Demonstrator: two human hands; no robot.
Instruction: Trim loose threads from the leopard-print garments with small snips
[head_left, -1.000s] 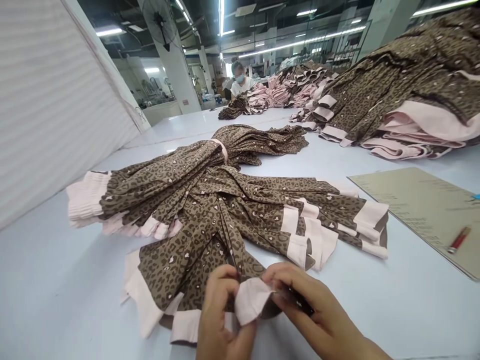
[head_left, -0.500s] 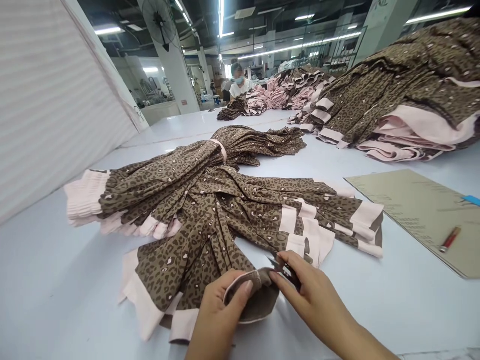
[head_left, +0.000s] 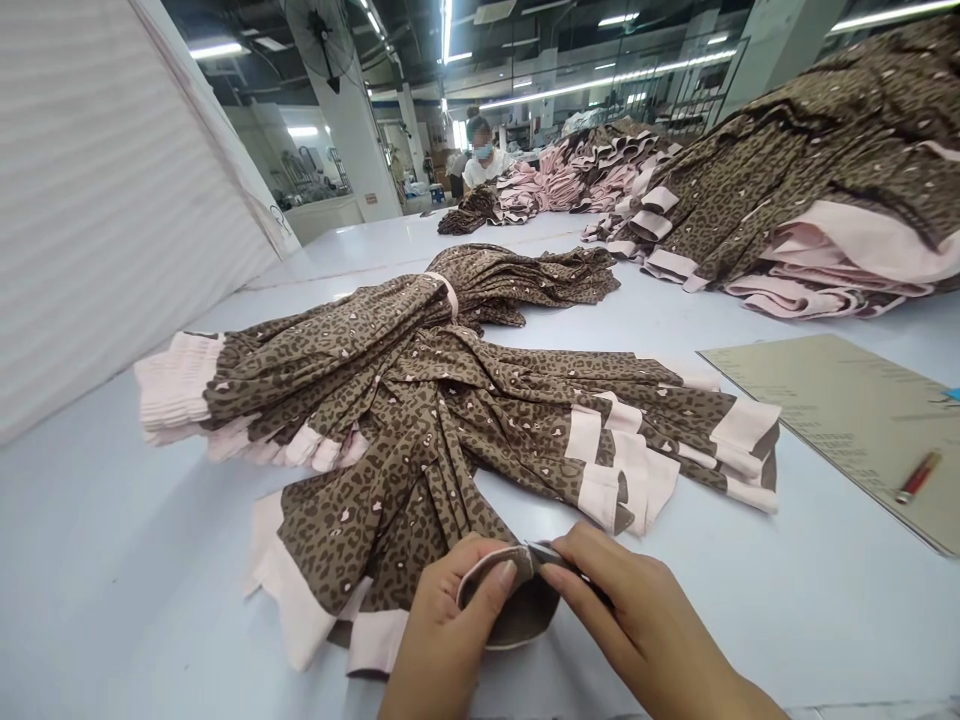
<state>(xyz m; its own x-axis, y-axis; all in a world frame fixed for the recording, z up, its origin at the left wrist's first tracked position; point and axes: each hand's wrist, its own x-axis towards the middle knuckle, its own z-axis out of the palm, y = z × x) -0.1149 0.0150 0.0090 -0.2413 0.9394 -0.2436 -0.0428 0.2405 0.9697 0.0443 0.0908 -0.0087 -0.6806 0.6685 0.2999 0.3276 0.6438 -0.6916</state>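
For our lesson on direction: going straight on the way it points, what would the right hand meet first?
The right hand, with its tool, would probably meet the cuff held by the left hand; tool and rim seem to touch, though depth is unclear.

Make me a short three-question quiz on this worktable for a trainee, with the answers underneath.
1. True or false: the slim red object lies on the tan sheet.
2. Multiple choice: what does the right hand hold?
A) a spool of thread
B) a dark pointed tool
C) a metal ruler
3. Fill in the blank: a pale pink ____ goes around the leopard-print bundle.

Key: 1. True; 2. B; 3. band
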